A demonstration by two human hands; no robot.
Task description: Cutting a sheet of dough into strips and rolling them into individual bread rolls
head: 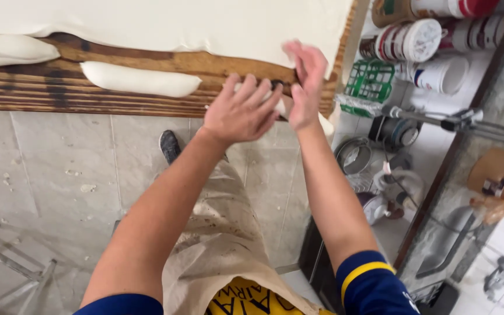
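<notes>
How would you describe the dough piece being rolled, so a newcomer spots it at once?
Find the wooden board along the top. At its right end, the left hand and right hand press a pale dough roll. Unlike the free roll lying leftward, hands mostly cover it.

On the wooden table (147, 64), a dough sheet (164, 20) covers the far part; two dough rolls (140, 79) (7, 49) lie along its near edge at the left. Both hands, left hand (241, 111) and right hand (304, 84), work a third dough roll (284, 105) near the table's right corner. Plastic tubs (421, 41) and a sieve (357, 156) sit on the floor to the right.
</notes>
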